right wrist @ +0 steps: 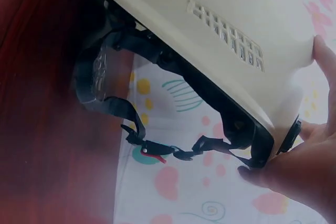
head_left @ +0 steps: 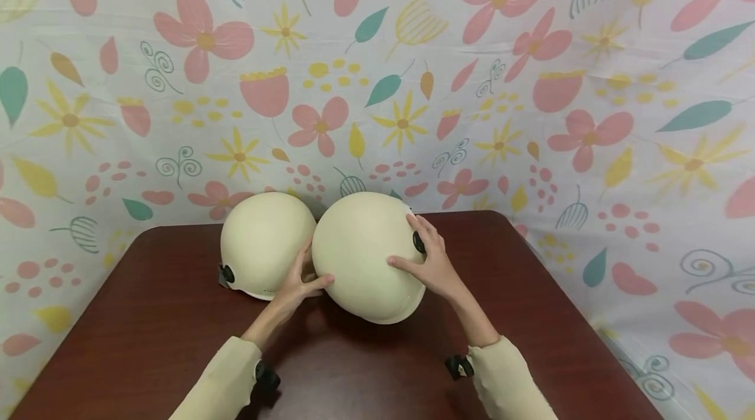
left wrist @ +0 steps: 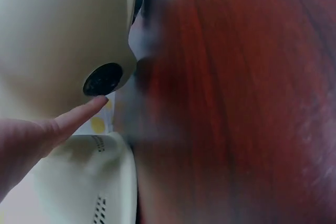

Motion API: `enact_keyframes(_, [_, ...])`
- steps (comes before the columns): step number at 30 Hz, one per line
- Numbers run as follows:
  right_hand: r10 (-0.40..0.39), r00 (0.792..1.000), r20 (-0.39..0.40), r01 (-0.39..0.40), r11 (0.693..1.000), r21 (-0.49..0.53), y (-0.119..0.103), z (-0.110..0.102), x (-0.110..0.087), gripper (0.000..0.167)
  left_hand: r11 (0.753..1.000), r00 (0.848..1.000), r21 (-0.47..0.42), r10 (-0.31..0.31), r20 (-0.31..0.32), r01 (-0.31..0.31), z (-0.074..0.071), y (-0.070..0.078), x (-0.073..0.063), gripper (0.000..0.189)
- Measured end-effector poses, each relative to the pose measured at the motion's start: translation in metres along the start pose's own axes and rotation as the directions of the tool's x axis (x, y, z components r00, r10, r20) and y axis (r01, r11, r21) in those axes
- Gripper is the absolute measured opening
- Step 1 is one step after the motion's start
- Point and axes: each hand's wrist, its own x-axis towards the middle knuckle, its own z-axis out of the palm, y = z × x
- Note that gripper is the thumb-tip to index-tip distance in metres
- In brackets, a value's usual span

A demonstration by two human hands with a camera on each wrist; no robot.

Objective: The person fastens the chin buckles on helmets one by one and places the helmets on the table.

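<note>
Two cream helmets are at the table's far side. The right-hand helmet (head_left: 366,256) is tilted, held between both hands. My left hand (head_left: 297,282) grips its left side, thumb on the shell and fingers reaching into the gap beside the other helmet (head_left: 265,243). In the left wrist view, one digit lies just under a round black disc (left wrist: 103,79) on the shell. My right hand (head_left: 430,259) holds the right side, fingers spread around a black disc. The right wrist view shows a dark chin strap (right wrist: 113,106) with a red-tabbed buckle (right wrist: 155,155) hanging below the rim.
A dark red-brown wooden table (head_left: 354,374) lies beneath the helmets. Behind and to the right hangs a white cloth (head_left: 377,79) with pink, yellow and teal flower prints. Black straps (head_left: 460,366) circle both sleeved wrists.
</note>
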Motion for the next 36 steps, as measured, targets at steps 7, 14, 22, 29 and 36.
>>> enact_keyframes(7, [-0.015,1.0,-0.024,0.014,1.0,-0.024,-0.002,0.004,0.002,0.085,0.981,0.991,-0.188,-0.021,0.135,0.047,0.005,-0.011,0.001,0.097])
enact_keyframes(14, [-0.088,0.994,-0.06,0.084,0.995,-0.059,-0.001,0.006,0.005,0.084,0.973,0.991,-0.226,-0.012,0.134,0.042,0.006,-0.012,0.0,0.1])
enact_keyframes(22, [-0.154,0.987,-0.047,0.149,0.983,-0.103,0.006,0.003,0.006,0.086,0.977,0.994,-0.212,0.022,0.104,0.001,0.002,-0.011,0.0,0.104])
enact_keyframes(29, [-0.139,0.99,0.002,0.139,0.988,-0.065,0.008,-0.002,0.004,0.09,0.98,0.992,-0.194,0.074,0.102,-0.053,0.004,-0.007,0.002,0.108])
enact_keyframes(36, [-0.128,0.991,-0.042,0.125,0.99,-0.066,0.011,0.002,-0.001,0.087,0.988,0.998,-0.148,0.056,0.012,-0.054,0.013,-0.019,-0.003,0.109])
